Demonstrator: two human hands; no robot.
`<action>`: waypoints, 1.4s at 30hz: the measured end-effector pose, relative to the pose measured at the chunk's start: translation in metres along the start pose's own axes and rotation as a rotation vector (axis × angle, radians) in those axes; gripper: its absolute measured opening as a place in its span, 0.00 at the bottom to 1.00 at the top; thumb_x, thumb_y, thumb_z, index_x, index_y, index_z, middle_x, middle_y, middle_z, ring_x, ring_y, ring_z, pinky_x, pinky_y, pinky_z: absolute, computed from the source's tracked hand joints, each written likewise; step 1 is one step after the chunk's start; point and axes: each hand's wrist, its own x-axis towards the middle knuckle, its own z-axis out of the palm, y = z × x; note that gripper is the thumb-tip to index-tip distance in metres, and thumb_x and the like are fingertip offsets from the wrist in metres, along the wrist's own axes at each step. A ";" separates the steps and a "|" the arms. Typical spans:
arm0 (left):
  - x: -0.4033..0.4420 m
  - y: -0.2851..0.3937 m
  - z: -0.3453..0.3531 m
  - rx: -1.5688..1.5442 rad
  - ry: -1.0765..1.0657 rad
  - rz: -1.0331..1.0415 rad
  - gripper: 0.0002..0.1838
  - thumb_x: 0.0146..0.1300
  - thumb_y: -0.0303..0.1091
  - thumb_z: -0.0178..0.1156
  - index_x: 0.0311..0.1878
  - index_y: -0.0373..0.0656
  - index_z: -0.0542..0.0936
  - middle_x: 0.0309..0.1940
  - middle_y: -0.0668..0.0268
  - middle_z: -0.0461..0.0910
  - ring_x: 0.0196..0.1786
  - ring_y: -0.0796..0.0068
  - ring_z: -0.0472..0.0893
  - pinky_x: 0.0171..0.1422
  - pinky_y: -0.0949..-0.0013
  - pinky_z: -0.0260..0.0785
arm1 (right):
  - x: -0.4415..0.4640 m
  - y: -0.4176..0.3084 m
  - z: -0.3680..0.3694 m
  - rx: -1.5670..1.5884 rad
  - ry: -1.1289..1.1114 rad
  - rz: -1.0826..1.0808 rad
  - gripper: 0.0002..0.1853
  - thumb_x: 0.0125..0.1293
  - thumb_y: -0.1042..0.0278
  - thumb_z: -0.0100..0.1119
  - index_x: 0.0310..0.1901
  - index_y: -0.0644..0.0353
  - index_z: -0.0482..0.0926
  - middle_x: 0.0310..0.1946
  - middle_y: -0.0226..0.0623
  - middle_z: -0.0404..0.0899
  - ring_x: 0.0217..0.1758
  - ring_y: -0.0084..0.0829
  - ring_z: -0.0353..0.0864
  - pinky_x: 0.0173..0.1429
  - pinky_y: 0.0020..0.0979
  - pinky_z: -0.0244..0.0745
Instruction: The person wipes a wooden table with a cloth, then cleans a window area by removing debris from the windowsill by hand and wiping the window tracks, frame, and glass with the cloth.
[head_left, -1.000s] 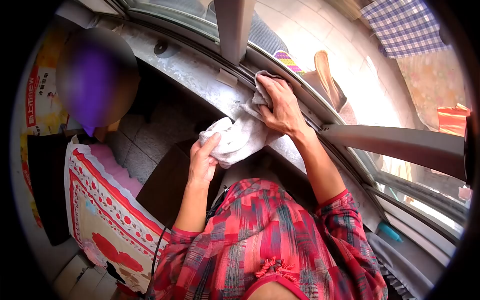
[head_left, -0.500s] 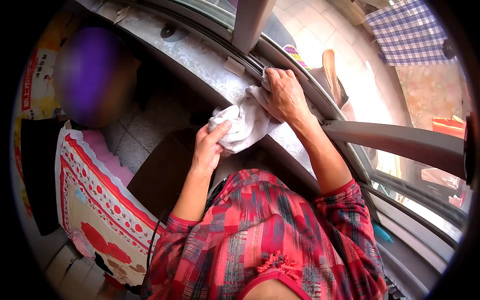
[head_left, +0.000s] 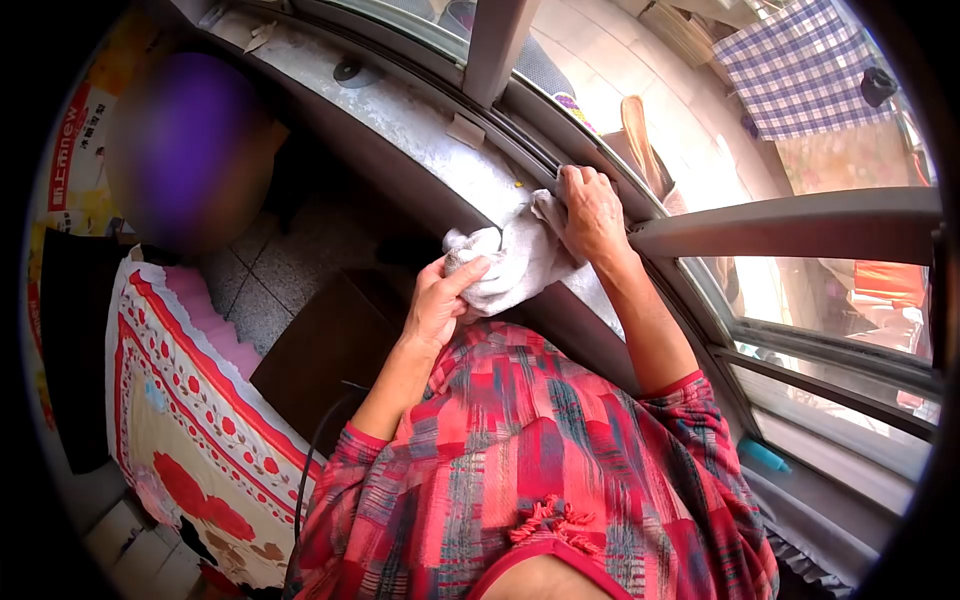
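Note:
A bunched whitish cloth (head_left: 515,258) stretches between my two hands above the window sill (head_left: 415,130). My left hand (head_left: 437,303) grips its gathered near end, thumb on top. At the other end, my right hand (head_left: 592,212) has its fingers curled over the cloth and pressed against the track of the window frame (head_left: 520,150). The right fingertips are partly hidden along the frame. A small tan piece (head_left: 466,131) lies on the sill by the track, and a dark round disc (head_left: 347,71) sits further along.
Sliding window bars (head_left: 790,222) run close to my right arm. Below on the left are a brown box-like surface (head_left: 325,345) and a red-and-white floral cloth (head_left: 200,430). A blurred purple round shape (head_left: 185,150) stands at upper left. Outside hangs a checked cloth (head_left: 795,70).
My right hand has slid along the window track toward me and to the right, drawing the cloth with it. My left hand has shifted slightly right, still gripping the cloth.

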 end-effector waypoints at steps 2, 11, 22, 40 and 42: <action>0.000 -0.006 -0.009 0.007 -0.051 -0.049 0.13 0.57 0.33 0.68 0.43 0.38 0.80 0.28 0.72 0.79 0.19 0.92 0.68 0.18 0.83 0.50 | -0.013 0.007 0.004 -0.056 0.053 0.052 0.19 0.60 0.53 0.60 0.41 0.62 0.72 0.38 0.47 0.72 0.43 0.47 0.72 0.48 0.45 0.68; -0.006 -0.001 -0.013 0.068 -0.052 -0.079 0.12 0.58 0.34 0.67 0.42 0.40 0.80 0.28 0.73 0.79 0.19 0.92 0.67 0.18 0.83 0.49 | -0.052 0.003 -0.026 0.717 0.425 0.389 0.07 0.51 0.81 0.55 0.33 0.61 0.72 0.22 0.31 0.72 0.26 0.24 0.70 0.34 0.25 0.68; 0.001 0.005 -0.012 0.125 -0.213 -0.226 0.21 0.58 0.30 0.65 0.52 0.30 0.76 0.42 0.60 0.81 0.42 0.74 0.82 0.48 0.72 0.76 | -0.121 -0.003 -0.056 0.429 0.506 0.201 0.09 0.47 0.87 0.53 0.30 0.62 0.71 0.33 0.37 0.77 0.35 0.29 0.77 0.41 0.24 0.70; 0.021 0.019 -0.035 0.132 -0.001 -0.179 0.22 0.56 0.33 0.66 0.52 0.33 0.75 0.38 0.64 0.81 0.29 0.86 0.78 0.23 0.86 0.60 | -0.120 -0.010 -0.060 0.931 -0.052 0.428 0.26 0.47 0.77 0.50 0.53 0.65 0.65 0.38 0.40 0.72 0.42 0.31 0.73 0.52 0.27 0.68; 0.019 0.021 -0.028 0.146 0.004 -0.196 0.22 0.56 0.33 0.66 0.52 0.33 0.75 0.37 0.65 0.81 0.27 0.88 0.75 0.22 0.86 0.57 | -0.122 -0.010 -0.061 0.951 -0.027 0.550 0.24 0.51 0.83 0.54 0.53 0.64 0.67 0.40 0.41 0.75 0.45 0.32 0.76 0.53 0.26 0.69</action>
